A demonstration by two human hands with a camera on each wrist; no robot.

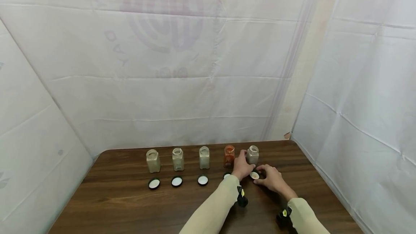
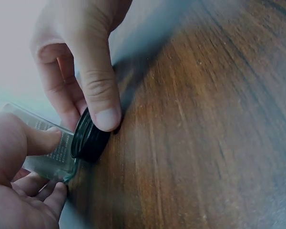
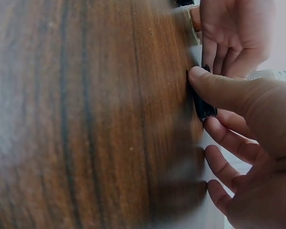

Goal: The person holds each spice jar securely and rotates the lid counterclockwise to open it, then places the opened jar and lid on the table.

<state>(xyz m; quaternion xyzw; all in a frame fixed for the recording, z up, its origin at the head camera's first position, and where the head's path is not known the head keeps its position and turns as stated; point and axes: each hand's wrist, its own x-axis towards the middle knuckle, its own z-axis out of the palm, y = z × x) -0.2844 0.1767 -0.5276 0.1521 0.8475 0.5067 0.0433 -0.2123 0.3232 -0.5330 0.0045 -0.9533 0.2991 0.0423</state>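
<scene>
My left hand (image 1: 242, 167) grips the rightmost glass jar (image 1: 252, 154), which has no lid on and holds greyish contents. In the left wrist view, its thumb and fingers lie around the clear jar (image 2: 43, 155) with small print on it. Just in front of the jar, my right hand (image 1: 272, 180) pinches a black screw lid (image 2: 91, 140) between thumb and fingers. That lid lies with its pale inside upward on the table, as the head view shows. The right wrist view has the lid (image 3: 204, 102) edge-on, close to the tabletop, its far side partly hidden by the thumb.
Left of the hands stand an orange-red jar (image 1: 229, 156) and pale-filled jars (image 1: 204, 158), (image 1: 178, 160) in a row, all unlidded. Upturned black lids (image 1: 203, 180) lie before them on the wooden table (image 1: 130, 205). White sheeting (image 1: 182, 100) hangs behind.
</scene>
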